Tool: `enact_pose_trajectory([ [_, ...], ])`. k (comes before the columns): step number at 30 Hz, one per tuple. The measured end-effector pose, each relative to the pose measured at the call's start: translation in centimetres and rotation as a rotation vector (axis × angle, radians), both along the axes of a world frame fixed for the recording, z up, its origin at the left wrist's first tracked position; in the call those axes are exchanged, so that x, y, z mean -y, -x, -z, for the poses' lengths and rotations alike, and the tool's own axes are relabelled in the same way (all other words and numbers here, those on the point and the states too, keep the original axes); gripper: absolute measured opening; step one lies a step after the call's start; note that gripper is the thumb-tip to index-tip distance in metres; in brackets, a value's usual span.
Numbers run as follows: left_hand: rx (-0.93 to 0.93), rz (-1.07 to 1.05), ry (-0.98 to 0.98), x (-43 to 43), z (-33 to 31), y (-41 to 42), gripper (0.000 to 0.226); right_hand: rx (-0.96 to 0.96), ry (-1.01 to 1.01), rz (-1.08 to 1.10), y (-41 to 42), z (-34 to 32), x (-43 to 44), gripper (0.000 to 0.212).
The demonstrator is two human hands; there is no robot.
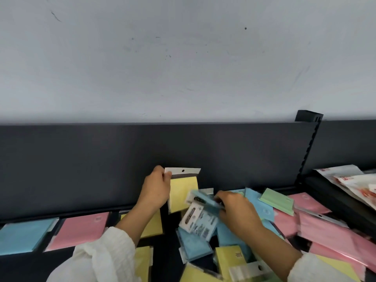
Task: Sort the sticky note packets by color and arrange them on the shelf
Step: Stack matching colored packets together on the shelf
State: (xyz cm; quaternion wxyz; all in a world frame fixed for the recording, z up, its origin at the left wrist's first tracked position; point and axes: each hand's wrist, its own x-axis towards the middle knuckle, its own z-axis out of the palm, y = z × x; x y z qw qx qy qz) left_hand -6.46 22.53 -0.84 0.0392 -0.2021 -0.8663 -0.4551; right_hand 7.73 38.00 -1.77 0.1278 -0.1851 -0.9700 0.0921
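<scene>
yellow packet held upright, pinched by the left hand; right hand grips a blue packet.

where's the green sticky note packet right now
The light green sticky note packet lies right of centre in the head view, resting on a blue packet and a pink packet, just right of the right hand.

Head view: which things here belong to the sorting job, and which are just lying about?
Job: yellow packet in left hand; blue packet in right hand; sorted blue packet and sorted pink packet at left; mixed heap at right; shelf.
Lying about: red-and-white bags on the neighbouring shelf; black post.
</scene>
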Motion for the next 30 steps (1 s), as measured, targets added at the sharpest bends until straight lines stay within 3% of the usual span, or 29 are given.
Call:
enact_pose_trajectory([
  [12, -0.070, -0.033, -0.167, -0.2, -2.0, -1.6, 0.028, 0.068, -0.089, -0.107, -3.0, -0.6, -2.1, 0.035],
  [14, -0.079, -0.057, -0.204, 0.0, -2.3, -1.6, 0.028, 0.002, -0.063, -0.068, -3.5, -0.8, -2.6, 0.018],
  [20, -0.003, -0.141, -0.216, 1.2, -1.4, -2.2, 0.026, -0.374, 0.357, 0.058, -4.6, -1.8, -3.3, 0.007],
  [24, -0.014, -0.172, -0.207, 2.3, -0.9, -3.1, 0.026, -0.521, 0.458, 0.064, -5.3, -2.6, -3.4, 0.006],
  [30, -0.066, -0.233, -0.200, 5.8, -0.9, -4.7, 0.027, -0.591, 0.520, 0.003, -5.3, -3.4, -1.5, 0.008],
])
